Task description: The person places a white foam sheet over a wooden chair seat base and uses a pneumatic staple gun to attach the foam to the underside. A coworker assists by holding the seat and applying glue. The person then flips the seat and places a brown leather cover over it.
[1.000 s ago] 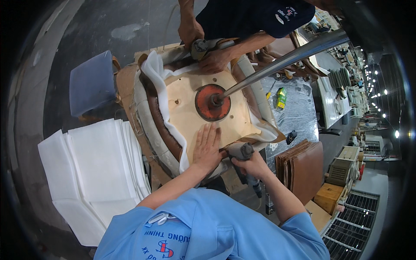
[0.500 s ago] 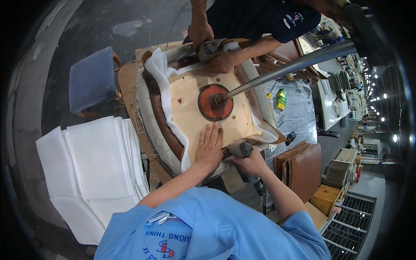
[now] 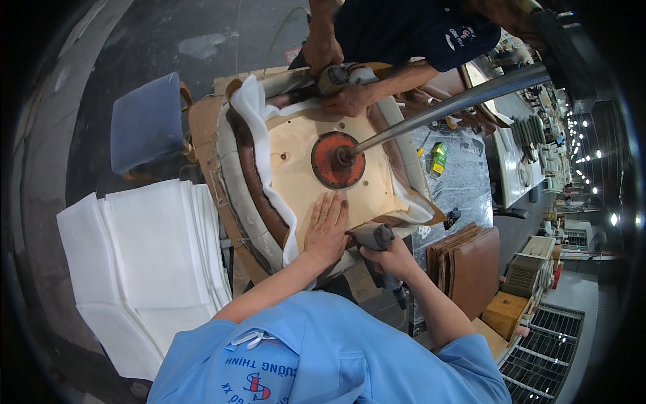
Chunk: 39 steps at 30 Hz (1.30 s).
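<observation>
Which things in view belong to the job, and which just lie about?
In the work:
wooden panel, left hand on it
grey tool, in right hand
red disc on the panel
white padding and brown covering

Apparently idle:
white sheets
brown sheets
blue seat
green-and-yellow box

Smooth, matt wood across the panel [image 3: 289, 178] under the left hand [image 3: 326, 227]; glossy metal (bright with reflections) along the pole [image 3: 451, 104] ahead of that hand; matt, soft-looking fibre in the white sheets [image 3: 155, 242] to the hand's left.
</observation>
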Tool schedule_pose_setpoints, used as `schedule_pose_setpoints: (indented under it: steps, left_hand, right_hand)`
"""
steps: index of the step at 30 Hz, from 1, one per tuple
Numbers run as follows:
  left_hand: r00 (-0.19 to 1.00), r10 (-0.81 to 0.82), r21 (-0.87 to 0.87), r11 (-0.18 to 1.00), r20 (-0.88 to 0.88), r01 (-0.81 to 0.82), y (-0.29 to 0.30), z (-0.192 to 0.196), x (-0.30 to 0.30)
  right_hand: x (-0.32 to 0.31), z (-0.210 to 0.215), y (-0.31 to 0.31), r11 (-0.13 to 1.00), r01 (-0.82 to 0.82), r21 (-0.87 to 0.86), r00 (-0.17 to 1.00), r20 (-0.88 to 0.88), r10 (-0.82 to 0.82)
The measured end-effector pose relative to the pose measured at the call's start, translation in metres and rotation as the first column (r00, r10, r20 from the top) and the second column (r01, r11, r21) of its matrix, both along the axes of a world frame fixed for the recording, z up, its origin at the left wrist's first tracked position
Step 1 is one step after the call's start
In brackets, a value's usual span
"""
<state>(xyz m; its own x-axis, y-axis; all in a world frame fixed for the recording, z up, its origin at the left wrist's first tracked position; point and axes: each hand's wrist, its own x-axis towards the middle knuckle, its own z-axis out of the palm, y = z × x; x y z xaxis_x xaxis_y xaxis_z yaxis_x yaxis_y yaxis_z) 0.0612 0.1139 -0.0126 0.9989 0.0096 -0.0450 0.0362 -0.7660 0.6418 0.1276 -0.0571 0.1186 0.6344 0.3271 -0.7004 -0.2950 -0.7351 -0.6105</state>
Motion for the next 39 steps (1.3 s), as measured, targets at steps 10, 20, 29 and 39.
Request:
schedule_pose_setpoints:
  steps: [10, 20, 29, 39]
  left_hand:
    - [1.0, -0.025, -0.006, 1.0, -0.016, 0.025, 0.001, 0.002, -0.001]
    - [0.996, -0.086, -0.055, 0.995, -0.04, 0.084, 0.011, 0.006, 0.002]
    - [0.997, -0.079, 0.001, 0.997, -0.022, 0.079, 0.008, 0.005, 0.002]
    - [0.917, -0.319, -0.158, 0.945, -0.241, 0.287, 0.027, 0.05, 0.013]
  right_hand:
    - [0.001, -0.004, 0.005, 0.998, 0.011, -0.066, 0.999, 0.036, -0.008]
    - [-0.008, -0.004, -0.005, 0.999, -0.037, -0.012, 0.999, 0.019, 0.037]
    - [-0.004, -0.011, 0.002, 0.995, -0.062, -0.077, 0.997, 0.043, 0.066]
    - [-0.127, -0.034, -0.08, 0.949, 0.267, 0.167, 0.853, 0.418, -0.313]
